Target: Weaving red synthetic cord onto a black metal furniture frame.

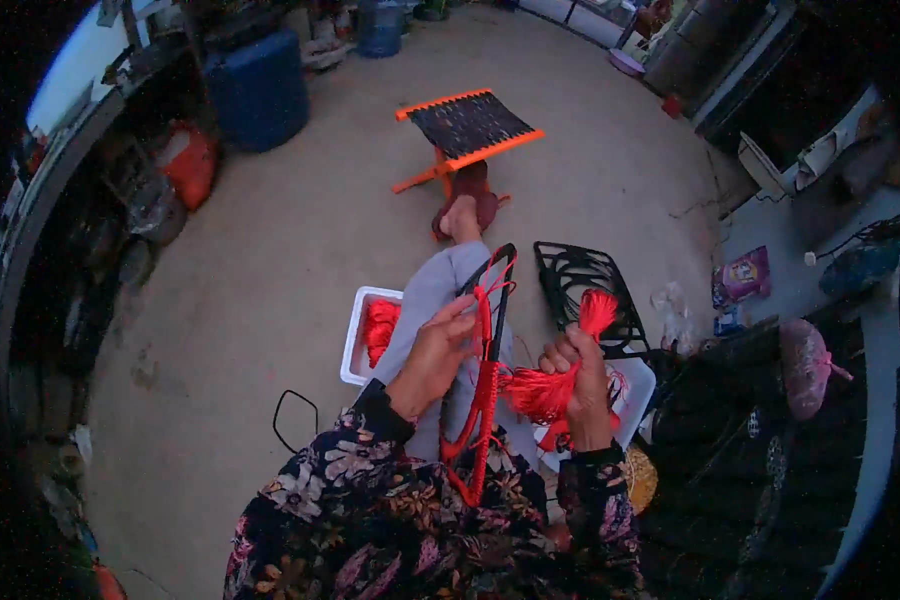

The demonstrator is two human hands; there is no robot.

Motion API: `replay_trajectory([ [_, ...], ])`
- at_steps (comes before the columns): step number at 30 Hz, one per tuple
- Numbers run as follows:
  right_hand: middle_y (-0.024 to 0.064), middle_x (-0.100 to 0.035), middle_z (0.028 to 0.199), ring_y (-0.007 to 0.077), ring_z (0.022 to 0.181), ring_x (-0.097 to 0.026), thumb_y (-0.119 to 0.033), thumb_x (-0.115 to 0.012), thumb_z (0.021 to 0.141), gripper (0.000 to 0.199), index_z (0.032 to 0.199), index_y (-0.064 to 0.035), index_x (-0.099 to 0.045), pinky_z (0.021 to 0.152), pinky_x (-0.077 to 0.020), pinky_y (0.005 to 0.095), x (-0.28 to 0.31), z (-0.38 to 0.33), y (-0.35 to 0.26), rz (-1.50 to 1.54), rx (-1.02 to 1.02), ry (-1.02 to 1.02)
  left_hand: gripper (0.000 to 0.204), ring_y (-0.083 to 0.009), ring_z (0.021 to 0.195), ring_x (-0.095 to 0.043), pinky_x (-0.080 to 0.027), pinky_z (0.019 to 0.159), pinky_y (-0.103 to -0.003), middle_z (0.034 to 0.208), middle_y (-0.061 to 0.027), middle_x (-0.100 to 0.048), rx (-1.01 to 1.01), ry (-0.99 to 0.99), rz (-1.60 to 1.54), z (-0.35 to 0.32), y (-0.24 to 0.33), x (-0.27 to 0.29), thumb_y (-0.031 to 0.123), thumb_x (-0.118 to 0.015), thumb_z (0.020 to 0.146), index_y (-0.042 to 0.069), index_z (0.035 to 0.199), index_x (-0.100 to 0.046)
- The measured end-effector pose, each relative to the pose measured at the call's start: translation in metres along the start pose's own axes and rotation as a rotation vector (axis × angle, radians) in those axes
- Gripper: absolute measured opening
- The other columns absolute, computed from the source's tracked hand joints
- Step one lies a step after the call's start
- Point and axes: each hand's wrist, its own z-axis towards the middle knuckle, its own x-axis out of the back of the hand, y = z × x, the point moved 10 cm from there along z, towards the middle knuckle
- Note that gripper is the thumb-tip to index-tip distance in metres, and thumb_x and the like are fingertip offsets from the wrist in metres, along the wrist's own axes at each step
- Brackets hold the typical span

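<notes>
Below and all around the red-wrapped black frame point(494, 340), a grey concrete floor point(320, 210). Far beyond the frame and to its left, a big blue barrel point(258, 95). Straight beyond the frame, a low folding stool point(475, 125), orange-railed, with a dark woven seat. Just beyond and right of the frame, bare black frames point(620, 305), apparently stacked. Right of the frame, partly hidden by the right forearm, a white tub point(642, 390); left of the frame, past the grey trousers point(440, 275), a white tray point(354, 350) with a red cord bundle point(380, 325) inside.

As for the frame itself: held up tilted close to the body, long axis running outward from it, red cord wound along the nearer part, black bar bare at the far end. Off its right side, a loose red hank point(540, 393), fanning crosswise toward that long axis. Against the frame's left side, the left hand point(436, 352), nearer to it and gripping its upper half; cannot tell about strands under the fingertips. Right of the frame, slightly apart, the right hand point(582, 375), closed firmly round the hank.
</notes>
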Motion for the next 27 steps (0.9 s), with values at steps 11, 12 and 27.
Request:
replay_trajectory([
  [11, -0.0047, -0.034, 0.056, 0.0081, 0.048, -0.038, -0.015, -0.057, 0.086, 0.019, 0.074, -0.0128, -0.043, 0.047, -0.0357, 0.0253, -0.011, 0.0, 0.025, -0.103, -0.054, -0.085, 0.028, -0.0097, 0.075, -0.058, -0.047, 0.068, -0.025, 0.089, -0.0023, -0.062, 0.01, 0.02, 0.072, -0.007, 0.015, -0.003, 0.011, -0.061, 0.087, 0.001, 0.113, -0.058],
  [12, -0.005, -0.032, 0.055, 0.0075, 0.048, -0.037, -0.014, -0.056, 0.086, 0.021, 0.071, -0.0135, -0.041, 0.047, -0.0348, 0.0244, -0.017, -0.003, 0.025, -0.118, -0.059, -0.1, 0.027, -0.0086, 0.071, -0.057, -0.046, 0.064, -0.024, 0.084, -0.0017, -0.062, 0.011, 0.002, 0.052, -0.006, 0.017, 0.0, 0.011, -0.061, 0.086, 0.001, 0.111, -0.06],
  [27, -0.005, -0.032, 0.056, 0.0076, 0.046, -0.035, -0.016, -0.058, 0.084, 0.017, 0.075, -0.0128, -0.043, 0.045, -0.0333, 0.0248, -0.016, -0.013, 0.019, -0.071, -0.088, -0.123, 0.012, -0.0091, 0.074, -0.056, -0.044, 0.071, -0.023, 0.084, -0.0002, -0.062, -0.099, -0.108, 0.396, 0.01, 0.061, -0.04, 0.013, -0.061, 0.087, 0.003, 0.094, -0.063],
])
